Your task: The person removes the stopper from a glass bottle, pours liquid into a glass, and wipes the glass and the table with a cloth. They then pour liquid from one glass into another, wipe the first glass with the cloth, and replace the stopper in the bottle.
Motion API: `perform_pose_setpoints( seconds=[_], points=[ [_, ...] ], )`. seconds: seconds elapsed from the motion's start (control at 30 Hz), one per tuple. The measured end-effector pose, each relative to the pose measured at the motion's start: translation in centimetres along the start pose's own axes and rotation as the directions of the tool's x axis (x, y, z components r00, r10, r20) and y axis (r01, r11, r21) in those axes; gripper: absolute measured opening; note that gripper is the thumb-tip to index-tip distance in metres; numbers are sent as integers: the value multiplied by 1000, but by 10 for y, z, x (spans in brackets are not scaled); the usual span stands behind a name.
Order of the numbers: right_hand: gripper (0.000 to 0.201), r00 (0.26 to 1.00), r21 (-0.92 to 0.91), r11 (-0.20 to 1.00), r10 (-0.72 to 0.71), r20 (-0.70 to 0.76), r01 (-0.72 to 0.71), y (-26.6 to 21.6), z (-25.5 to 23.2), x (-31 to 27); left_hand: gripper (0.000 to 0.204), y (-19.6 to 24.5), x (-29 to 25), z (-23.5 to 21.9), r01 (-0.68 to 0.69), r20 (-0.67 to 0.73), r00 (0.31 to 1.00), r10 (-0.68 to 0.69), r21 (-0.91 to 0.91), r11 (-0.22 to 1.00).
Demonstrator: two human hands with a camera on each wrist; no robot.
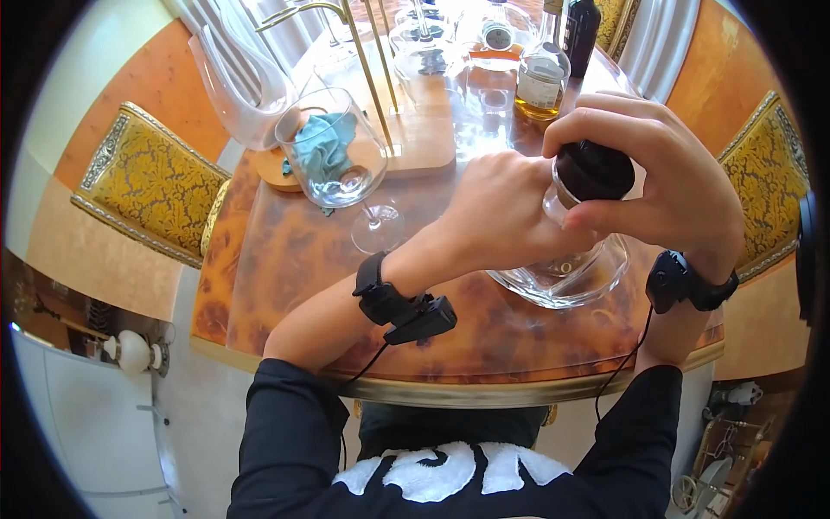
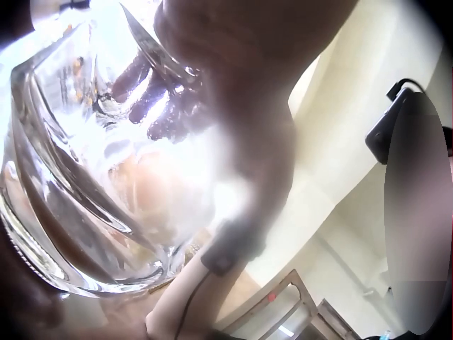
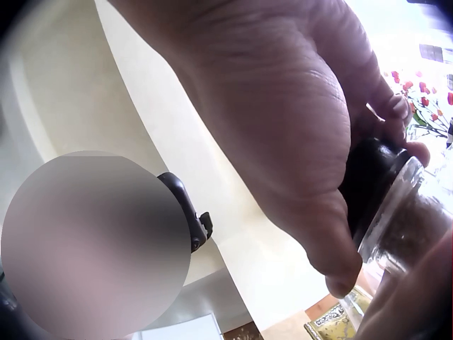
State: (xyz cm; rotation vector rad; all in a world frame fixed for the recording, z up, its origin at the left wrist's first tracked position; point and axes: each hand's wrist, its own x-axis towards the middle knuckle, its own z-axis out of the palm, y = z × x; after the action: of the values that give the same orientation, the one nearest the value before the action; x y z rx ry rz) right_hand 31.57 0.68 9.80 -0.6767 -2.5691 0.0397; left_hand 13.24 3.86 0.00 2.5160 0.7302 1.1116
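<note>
A thick, clear glass bottle [image 1: 558, 290] with a swirled, faceted body is in front of me at the right of the table. My left hand [image 1: 506, 203] grips it around the neck; in the left wrist view its fingers show through the bright glass [image 2: 64, 191]. From above, my right hand [image 1: 687, 169] holds the round black stopper [image 1: 595, 170], thumb on the near side and fingers curled over the far side. In the right wrist view the stopper [image 3: 368, 180] sits at the rim of the glass neck [image 3: 403, 219].
A stemmed wine glass [image 1: 367, 164] holding a crumpled teal cloth [image 1: 324, 143] stands left of my hands. Behind it are a tall glass decanter [image 1: 242, 95] and a wooden board [image 1: 428, 147] with brass rods. A bottle of amber liquid [image 1: 542, 82] stands beyond my right hand.
</note>
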Motion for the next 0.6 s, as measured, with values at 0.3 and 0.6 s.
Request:
perform_pose_setpoints(
  seconds=[0.3, 0.6],
  points=[
    [48, 998, -11, 998, -61, 19, 61, -2, -4, -1, 51, -7, 3, -3, -88, 44, 995, 91, -69, 994],
    [47, 917, -291, 872, 356, -177, -395, -38, 3, -1, 52, 8, 4, -3, 75, 37, 997, -74, -26, 997]
  ],
)
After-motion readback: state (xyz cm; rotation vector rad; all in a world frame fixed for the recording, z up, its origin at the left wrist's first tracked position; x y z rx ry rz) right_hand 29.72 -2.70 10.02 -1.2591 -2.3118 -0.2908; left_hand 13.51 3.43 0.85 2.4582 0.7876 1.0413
